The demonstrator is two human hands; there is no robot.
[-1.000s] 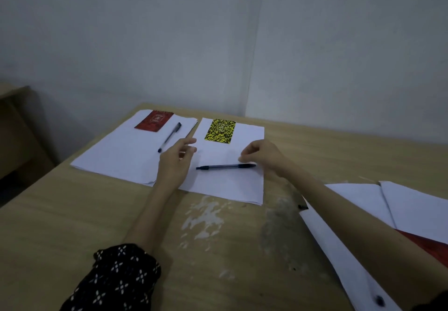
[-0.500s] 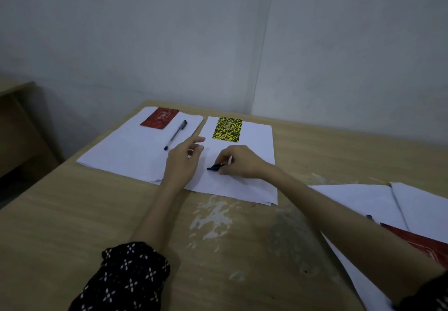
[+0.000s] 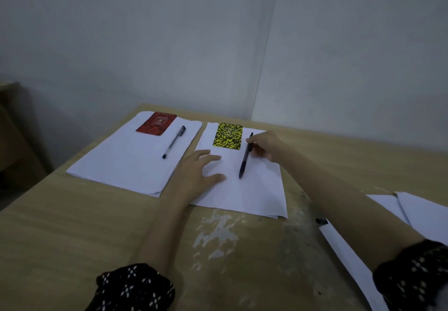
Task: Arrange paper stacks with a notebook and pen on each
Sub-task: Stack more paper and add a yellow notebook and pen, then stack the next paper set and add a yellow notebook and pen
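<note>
Right hand (image 3: 264, 147) pinches pen (image 3: 245, 158) beside yellow notebook (image 3: 228, 136); left hand (image 3: 201, 171) flat, steadying paper (image 3: 254, 194). Next: release pen.

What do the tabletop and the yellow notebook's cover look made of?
Tabletop: looks like light wood or wood-grain laminate, matte; a whitish worn patch suggests a scuffed surface layer. Yellow notebook: likely printed card cover with a black speckle pattern, thin and flat; gloss is hard to judge.
</note>
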